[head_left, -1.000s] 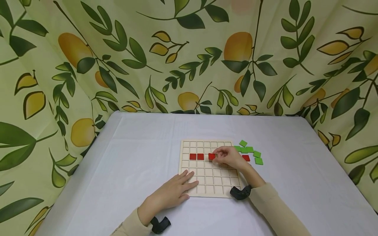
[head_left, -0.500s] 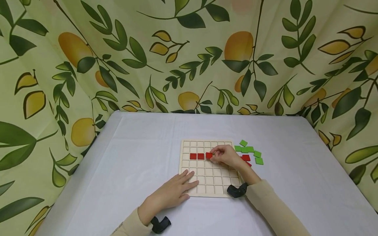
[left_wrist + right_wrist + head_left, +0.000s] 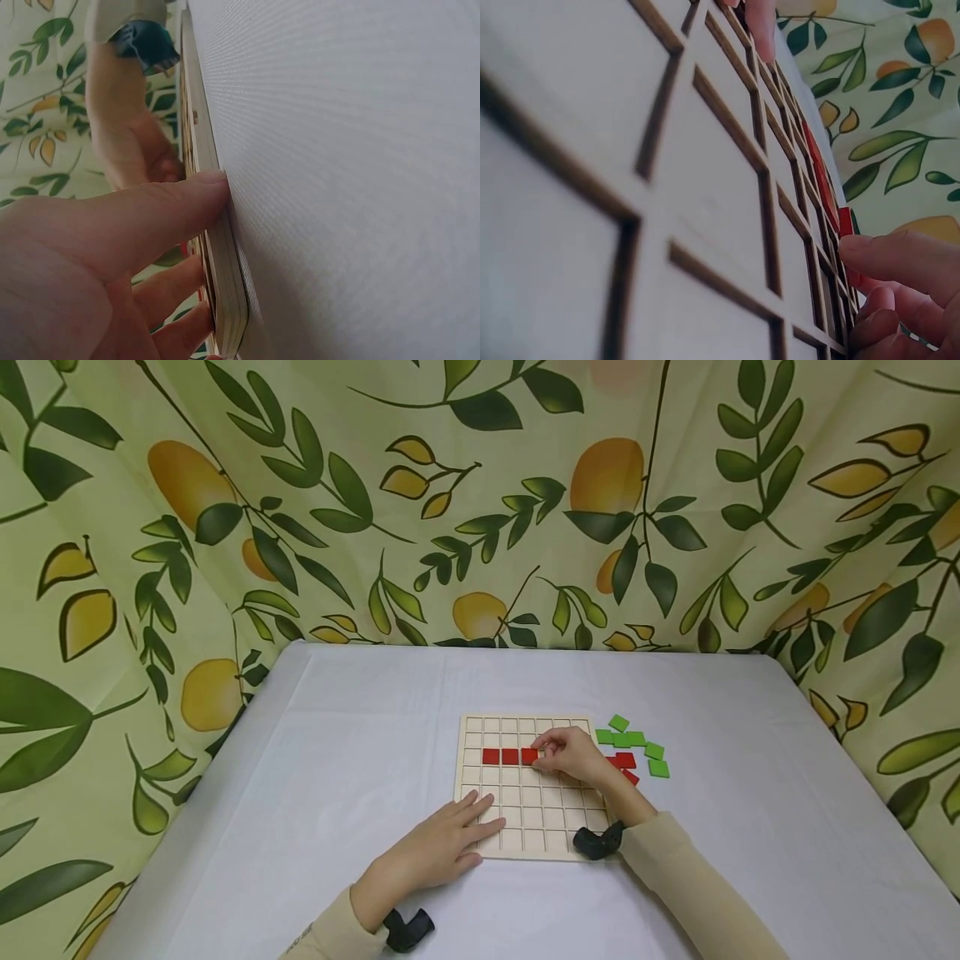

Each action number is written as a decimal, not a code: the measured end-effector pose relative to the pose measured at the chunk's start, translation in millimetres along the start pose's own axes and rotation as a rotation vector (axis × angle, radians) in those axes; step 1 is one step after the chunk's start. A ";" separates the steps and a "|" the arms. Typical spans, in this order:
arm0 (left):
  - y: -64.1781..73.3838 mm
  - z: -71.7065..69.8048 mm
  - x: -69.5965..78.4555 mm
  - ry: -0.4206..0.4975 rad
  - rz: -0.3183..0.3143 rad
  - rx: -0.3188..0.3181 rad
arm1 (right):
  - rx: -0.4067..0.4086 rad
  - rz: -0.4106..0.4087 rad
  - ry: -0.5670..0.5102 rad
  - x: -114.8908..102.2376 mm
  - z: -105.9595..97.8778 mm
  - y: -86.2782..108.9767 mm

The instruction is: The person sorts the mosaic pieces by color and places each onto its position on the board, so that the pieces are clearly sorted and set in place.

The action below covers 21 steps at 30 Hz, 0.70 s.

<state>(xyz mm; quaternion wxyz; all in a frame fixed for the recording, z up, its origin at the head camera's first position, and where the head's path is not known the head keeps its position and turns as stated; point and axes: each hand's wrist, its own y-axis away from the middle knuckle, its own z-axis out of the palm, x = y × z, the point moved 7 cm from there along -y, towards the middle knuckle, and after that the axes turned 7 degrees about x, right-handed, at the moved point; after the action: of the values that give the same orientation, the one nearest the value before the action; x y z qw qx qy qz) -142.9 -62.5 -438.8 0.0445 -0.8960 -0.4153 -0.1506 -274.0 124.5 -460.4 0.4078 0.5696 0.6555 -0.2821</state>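
A pale wooden board point(image 3: 522, 842) with a grid of square recesses lies on the table. Two red tiles point(image 3: 500, 757) sit side by side in one of its upper rows. Immediately right of them, my right hand point(image 3: 573, 753) pinches another red tile point(image 3: 528, 757) between thumb and fingers; in the right wrist view this red tile point(image 3: 845, 221) stands up from the grid by the thumb. My left hand point(image 3: 435, 845) rests on the board's lower left corner, fingers spread, with its thumb point(image 3: 199, 193) against the side edge in the left wrist view.
Several green tiles point(image 3: 635, 739) and a few red tiles point(image 3: 626, 761) lie loose right of the board, the red ones partly hidden by the right hand. A white cloth point(image 3: 360, 718) covers the table. A leaf-patterned curtain point(image 3: 420, 552) hangs behind. Black devices point(image 3: 408, 932) are worn at both wrists.
My right hand has moved slightly left with the red tile, bringing it beside the two red tiles in the row. More loose red tiles show behind it. My left hand has stayed still.
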 end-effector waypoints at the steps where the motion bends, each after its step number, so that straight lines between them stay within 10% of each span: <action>1: -0.1 -0.1 -0.1 -0.005 0.000 -0.001 | 0.002 -0.003 0.008 -0.4 0.1 -0.4; 21: 0.1 0.5 -0.6 -0.017 0.005 0.005 | 0.032 0.025 0.042 -0.4 1.6 -0.6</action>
<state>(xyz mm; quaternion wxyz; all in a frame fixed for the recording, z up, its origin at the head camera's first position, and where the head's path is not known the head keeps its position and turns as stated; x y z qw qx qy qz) -143.1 -62.9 -439.5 0.0437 -0.8981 -0.4140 -0.1419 -274.2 122.8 -461.0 0.3881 0.5902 0.6521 -0.2753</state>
